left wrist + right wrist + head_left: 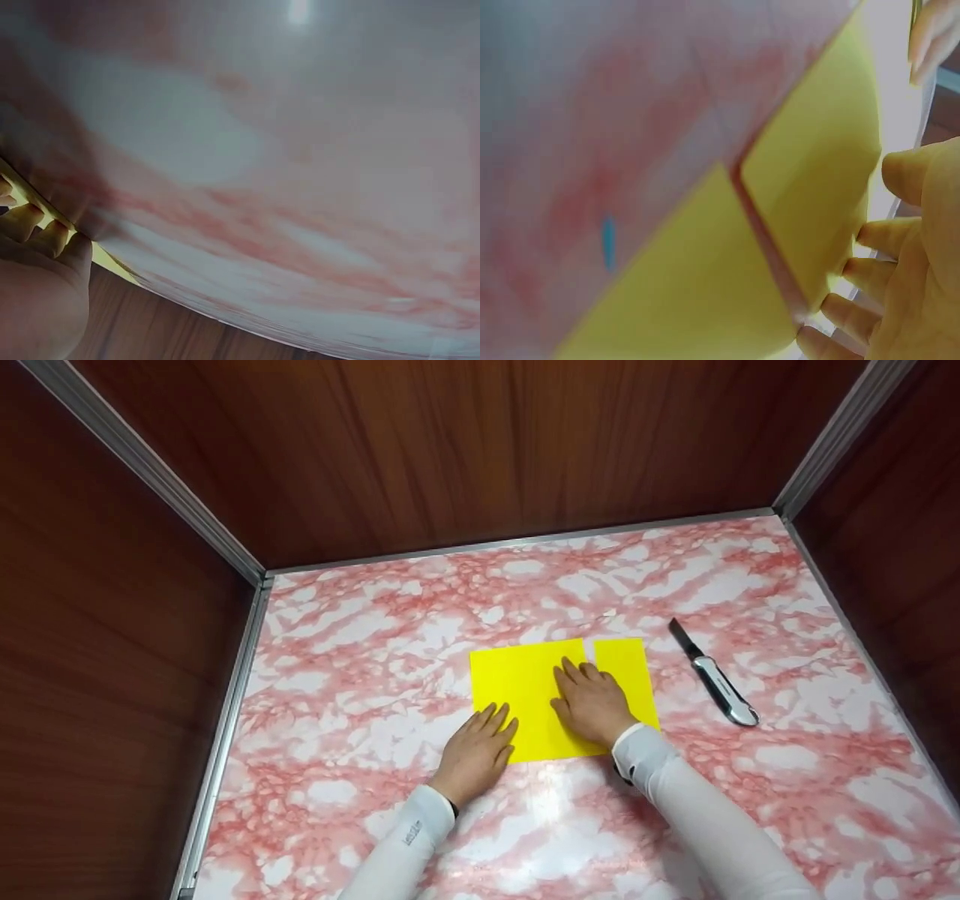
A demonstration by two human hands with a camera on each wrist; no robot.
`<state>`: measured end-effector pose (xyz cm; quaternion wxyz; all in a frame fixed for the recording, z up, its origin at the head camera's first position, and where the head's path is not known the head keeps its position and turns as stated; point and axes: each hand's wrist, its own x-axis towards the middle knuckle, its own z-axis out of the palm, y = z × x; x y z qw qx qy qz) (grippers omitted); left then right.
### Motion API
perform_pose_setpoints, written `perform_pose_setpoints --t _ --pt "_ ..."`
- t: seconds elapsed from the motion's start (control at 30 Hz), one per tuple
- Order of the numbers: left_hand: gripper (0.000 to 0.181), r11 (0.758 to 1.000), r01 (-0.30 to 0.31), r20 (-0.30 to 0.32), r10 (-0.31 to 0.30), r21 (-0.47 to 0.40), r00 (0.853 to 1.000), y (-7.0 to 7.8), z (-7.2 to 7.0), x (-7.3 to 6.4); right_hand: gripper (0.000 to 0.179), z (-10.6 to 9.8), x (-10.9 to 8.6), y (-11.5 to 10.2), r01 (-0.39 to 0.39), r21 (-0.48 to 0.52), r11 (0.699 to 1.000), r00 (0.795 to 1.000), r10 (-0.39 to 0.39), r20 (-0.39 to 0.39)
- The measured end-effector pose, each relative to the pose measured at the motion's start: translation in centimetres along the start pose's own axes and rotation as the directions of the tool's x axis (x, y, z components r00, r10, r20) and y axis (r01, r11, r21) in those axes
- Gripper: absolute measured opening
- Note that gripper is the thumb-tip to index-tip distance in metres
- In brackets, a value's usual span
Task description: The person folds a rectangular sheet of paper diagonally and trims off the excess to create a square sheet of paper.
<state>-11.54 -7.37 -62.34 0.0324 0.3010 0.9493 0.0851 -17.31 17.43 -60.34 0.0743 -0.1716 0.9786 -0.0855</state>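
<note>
Two pieces of yellow paper lie side by side on the table, split by a thin gap: a wide sheet [517,679] and a narrow strip [624,666] to its right. My left hand [474,754] rests on the wide sheet's near left corner, fingers extended. Fingers spread, my right hand [596,705] lies across the wide sheet's right side and hides part of the gap. In the right wrist view the gap shows between the wide sheet [810,165] and the strip [682,289]. A utility knife [718,686], blade out, lies right of the strip, touched by neither hand.
The table [360,660] has a red and white marbled surface. Brown wood-grain panels [480,450] stand at the back, left and right, joined by metal edge strips [525,542].
</note>
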Motion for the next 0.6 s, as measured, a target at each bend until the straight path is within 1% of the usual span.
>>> perform_pose_setpoints --t 0.1,0.33,0.43,0.5,0.6 --pt "0.047 1.0 -0.018 -0.033 0.017 -0.017 0.999 -0.2 0.2 -0.6 0.069 -0.3 0.5 0.6 -0.048 0.011 0.999 0.998 0.048 0.039" --pt "0.045 0.998 -0.04 -0.065 0.037 -0.046 0.997 -0.5 -0.1 -1.7 0.081 -0.6 1.5 1.7 -0.085 0.025 0.996 0.994 0.083 0.076" --pt "0.044 0.998 -0.047 -0.062 0.044 -0.048 0.997 -0.7 -0.3 -2.0 0.084 -0.7 1.9 1.9 -0.103 0.037 0.994 0.99 0.099 0.097" --pt "0.045 0.997 -0.048 -0.049 0.046 -0.055 0.998 -0.8 -0.5 -2.2 0.085 -0.7 2.0 1.9 -0.108 0.05 0.993 0.989 0.102 0.105" --pt "0.048 0.996 -0.046 -0.029 0.043 -0.082 0.999 -1.0 -0.7 -2.4 0.087 -0.6 1.7 2.1 -0.106 0.088 0.99 0.991 0.098 0.091"
